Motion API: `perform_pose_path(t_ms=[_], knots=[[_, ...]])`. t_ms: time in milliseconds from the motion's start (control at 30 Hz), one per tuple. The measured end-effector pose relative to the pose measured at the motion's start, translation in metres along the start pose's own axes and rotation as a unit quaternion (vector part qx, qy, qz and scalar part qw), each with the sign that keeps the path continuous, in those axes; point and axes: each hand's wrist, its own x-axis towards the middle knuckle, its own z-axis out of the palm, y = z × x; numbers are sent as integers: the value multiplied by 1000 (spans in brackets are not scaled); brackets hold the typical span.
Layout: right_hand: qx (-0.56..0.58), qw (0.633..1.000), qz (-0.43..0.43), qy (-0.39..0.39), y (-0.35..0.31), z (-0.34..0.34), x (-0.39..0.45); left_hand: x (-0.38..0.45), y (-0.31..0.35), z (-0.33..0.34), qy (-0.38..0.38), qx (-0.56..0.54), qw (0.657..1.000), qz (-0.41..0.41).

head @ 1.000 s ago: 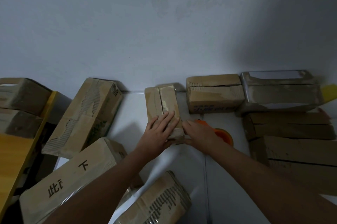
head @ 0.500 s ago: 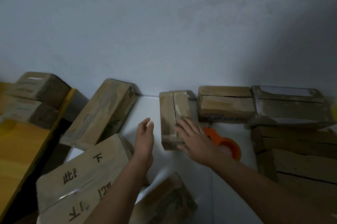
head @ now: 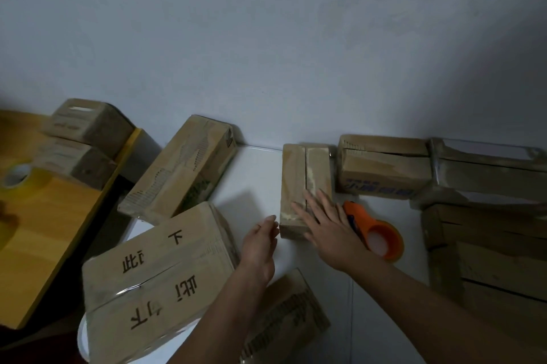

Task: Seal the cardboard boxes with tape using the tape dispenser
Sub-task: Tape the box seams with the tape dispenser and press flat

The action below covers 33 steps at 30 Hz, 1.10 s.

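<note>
Fingers [head: 310, 200] of right hand [head: 328, 227] rest on small box [head: 299, 174], dispenser [head: 376, 233] beside.

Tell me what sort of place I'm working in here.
Likely a makeshift packing corner indoors, not a proper warehouse: many cardboard boxes crowd a white surface against a bare wall, an orange tape dispenser lies among them, and a spare tape roll sits on a wooden table.
</note>
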Motion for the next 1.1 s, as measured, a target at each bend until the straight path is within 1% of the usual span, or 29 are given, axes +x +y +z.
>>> perform_pose_path(t_ms=[167, 333, 500, 667, 800, 933, 1100], knots=[[12, 1000, 2, -7, 0, -1, -1, 1, -4, -6, -10, 49, 997, 53], [20, 1000, 3, -9, 0, -2, -3, 4, 1, -11, -54, 110, 991, 56], [16, 1000, 7, -15, 0, -3, -2, 9, 5, -13, -48, 121, 990, 57], [6, 1000, 5, -19, -1, -5, -2, 15, 1, -10, -34, 150, 984, 91], [2, 1000, 4, -19, -2, -5, -3, 21, 1, -8, -44, 179, 978, 100], [1, 1000, 5, -25, -4, -5, -3, 25, 0, -7, -37, 225, 967, 118], [-5, 1000, 8, -28, -4, -4, -3, 27, 3, -3, -39, 244, 963, 105]])
